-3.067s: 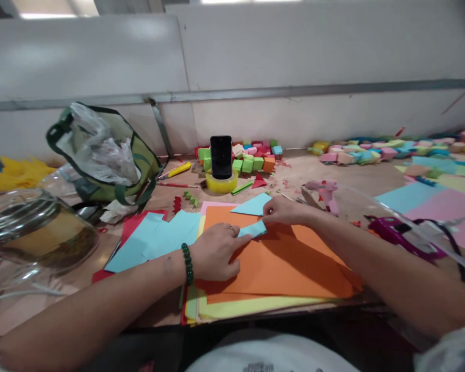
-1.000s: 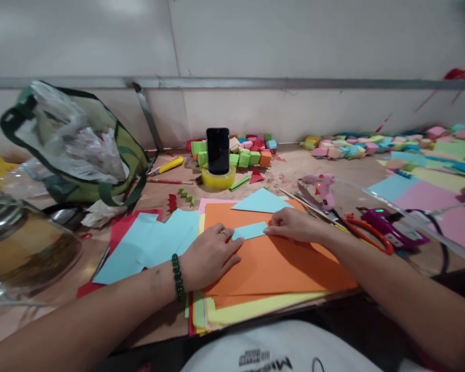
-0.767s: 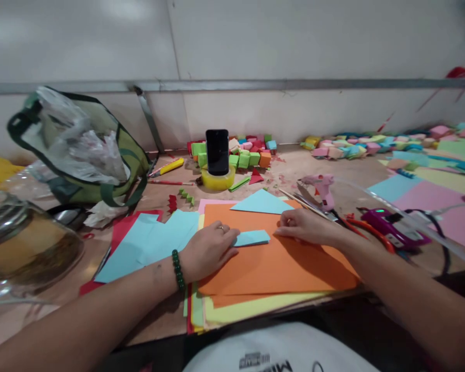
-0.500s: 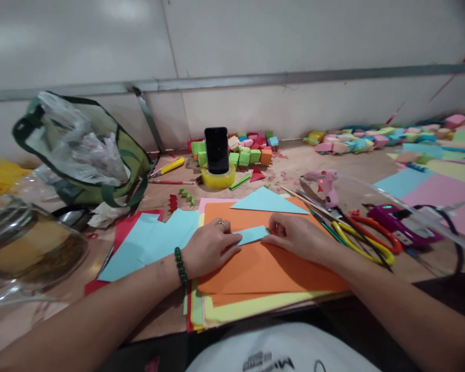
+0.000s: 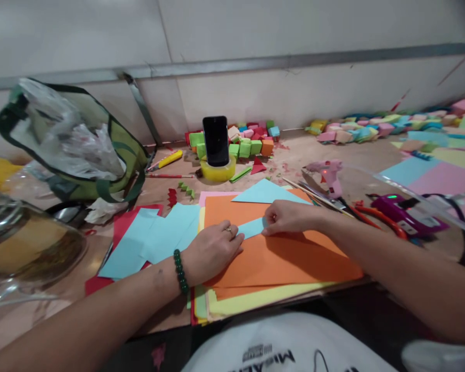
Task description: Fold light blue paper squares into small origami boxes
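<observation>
A folded light blue paper strip [image 5: 251,228] lies across the orange paper sheets [image 5: 290,261] before me. My left hand [image 5: 214,251], with a ring and a green bead bracelet on the wrist, grips the strip's left end, its fingers curled. At the other end, my right hand [image 5: 289,216] is closed, thumb and fingers pinching the paper. Just beyond the hands rests a light blue paper triangle [image 5: 269,192]. Cut light blue paper pieces [image 5: 163,232] lie on red paper to the left of the stack. Fingertips partly cover both strip ends.
Behind the stack, a phone [image 5: 216,140] leans upright in a yellow tape roll [image 5: 218,170]. A pink glue gun [image 5: 327,174] and purple power strip [image 5: 406,214] are at right. Left stand a green bag [image 5: 126,157] and a glass jar [image 5: 31,240]. Folded paper blocks [image 5: 245,150] line the wall.
My right forearm has swung up and outward, now covering the yellow-handled tool. The right hand has shifted slightly up and the left slightly down along the strip. The camera view has tilted a little.
</observation>
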`<move>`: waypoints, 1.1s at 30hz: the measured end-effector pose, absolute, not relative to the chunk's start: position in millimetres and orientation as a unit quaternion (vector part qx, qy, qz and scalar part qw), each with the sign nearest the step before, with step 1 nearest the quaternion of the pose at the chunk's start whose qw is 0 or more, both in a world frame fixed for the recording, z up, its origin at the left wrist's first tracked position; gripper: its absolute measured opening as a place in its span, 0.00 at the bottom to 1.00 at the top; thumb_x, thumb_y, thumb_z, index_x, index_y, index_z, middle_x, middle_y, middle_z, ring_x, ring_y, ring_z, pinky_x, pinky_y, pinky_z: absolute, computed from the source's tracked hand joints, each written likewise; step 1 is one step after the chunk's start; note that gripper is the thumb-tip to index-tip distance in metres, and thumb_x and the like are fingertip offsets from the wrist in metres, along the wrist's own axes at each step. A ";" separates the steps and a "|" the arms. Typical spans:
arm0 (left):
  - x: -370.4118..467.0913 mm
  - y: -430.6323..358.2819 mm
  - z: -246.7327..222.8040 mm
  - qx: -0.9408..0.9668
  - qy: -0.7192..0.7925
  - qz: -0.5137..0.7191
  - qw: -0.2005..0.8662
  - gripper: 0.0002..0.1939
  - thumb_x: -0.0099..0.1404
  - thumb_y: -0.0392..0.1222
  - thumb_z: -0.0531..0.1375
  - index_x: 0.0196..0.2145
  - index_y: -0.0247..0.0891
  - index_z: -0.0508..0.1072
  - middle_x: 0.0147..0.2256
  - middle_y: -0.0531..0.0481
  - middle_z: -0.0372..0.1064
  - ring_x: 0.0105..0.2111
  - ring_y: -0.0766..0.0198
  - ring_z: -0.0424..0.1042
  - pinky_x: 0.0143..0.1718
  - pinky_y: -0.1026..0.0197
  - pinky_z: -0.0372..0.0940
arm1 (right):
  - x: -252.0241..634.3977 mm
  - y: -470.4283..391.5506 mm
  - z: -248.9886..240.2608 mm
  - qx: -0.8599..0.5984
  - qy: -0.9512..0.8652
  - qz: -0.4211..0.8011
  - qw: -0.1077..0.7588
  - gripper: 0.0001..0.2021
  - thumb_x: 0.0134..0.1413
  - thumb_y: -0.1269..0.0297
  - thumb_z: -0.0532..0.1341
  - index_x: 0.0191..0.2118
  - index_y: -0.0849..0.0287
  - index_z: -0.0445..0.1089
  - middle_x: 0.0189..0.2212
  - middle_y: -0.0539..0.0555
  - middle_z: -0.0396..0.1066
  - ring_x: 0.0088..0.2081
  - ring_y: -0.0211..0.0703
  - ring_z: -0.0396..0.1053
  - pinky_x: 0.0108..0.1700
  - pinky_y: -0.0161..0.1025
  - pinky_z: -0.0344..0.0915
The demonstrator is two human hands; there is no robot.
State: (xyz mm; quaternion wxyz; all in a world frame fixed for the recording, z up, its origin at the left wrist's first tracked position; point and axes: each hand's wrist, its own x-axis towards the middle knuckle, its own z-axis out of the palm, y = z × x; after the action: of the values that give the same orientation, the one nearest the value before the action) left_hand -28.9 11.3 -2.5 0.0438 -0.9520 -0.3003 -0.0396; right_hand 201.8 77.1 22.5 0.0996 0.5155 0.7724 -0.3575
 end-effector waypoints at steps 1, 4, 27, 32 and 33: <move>-29.8 10.7 -2.5 -0.954 -0.295 -0.042 0.043 0.13 0.70 0.40 0.47 0.38 0.33 0.70 0.34 0.43 0.68 0.35 0.58 0.65 0.34 0.57 0.63 | 205.7 78.4 25.0 0.514 0.773 -0.356 0.108 0.15 0.42 0.51 0.61 0.22 0.60 0.67 0.16 0.47 0.62 0.21 0.35 0.58 0.23 0.33 0.50; -31.9 8.5 -1.8 -0.957 -0.284 -0.034 0.046 0.13 0.70 0.40 0.47 0.36 0.33 0.70 0.32 0.44 0.69 0.33 0.59 0.65 0.33 0.57 0.63 | 209.5 76.9 39.5 0.517 0.782 -0.320 0.132 0.14 0.44 0.53 0.60 0.21 0.60 0.67 0.17 0.49 0.64 0.22 0.36 0.60 0.24 0.33 0.51; -36.3 17.8 -3.0 -0.931 -0.345 -0.103 -0.056 0.12 0.68 0.43 0.53 0.38 0.36 0.73 0.31 0.46 0.70 0.33 0.60 0.68 0.30 0.61 0.60 | 237.6 48.6 41.1 0.600 0.770 -0.216 0.040 0.16 0.49 0.50 0.57 0.24 0.58 0.66 0.19 0.49 0.65 0.23 0.38 0.61 0.24 0.34 0.50; -35.3 24.7 -3.5 -0.923 -0.358 -0.114 -0.084 0.15 0.68 0.39 0.50 0.34 0.37 0.76 0.30 0.46 0.70 0.31 0.62 0.69 0.31 0.62 0.59 | 218.6 27.4 27.1 0.570 0.759 -0.313 -0.035 0.17 0.53 0.48 0.55 0.31 0.58 0.69 0.20 0.47 0.65 0.22 0.36 0.59 0.24 0.33 0.50; -34.9 24.4 -2.7 -0.921 -0.360 -0.116 -0.089 0.14 0.68 0.40 0.51 0.34 0.37 0.76 0.29 0.47 0.70 0.31 0.62 0.69 0.31 0.62 0.60 | 215.3 25.8 22.6 0.571 0.760 -0.304 -0.056 0.17 0.53 0.48 0.55 0.33 0.58 0.68 0.20 0.47 0.65 0.22 0.36 0.60 0.24 0.33 0.50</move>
State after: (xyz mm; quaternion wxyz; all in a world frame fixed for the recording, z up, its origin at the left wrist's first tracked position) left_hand -34.9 24.4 -2.7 -0.0892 -0.9214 -0.3600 -0.1160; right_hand 215.3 25.8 22.6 -0.0558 0.5713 0.7602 -0.3045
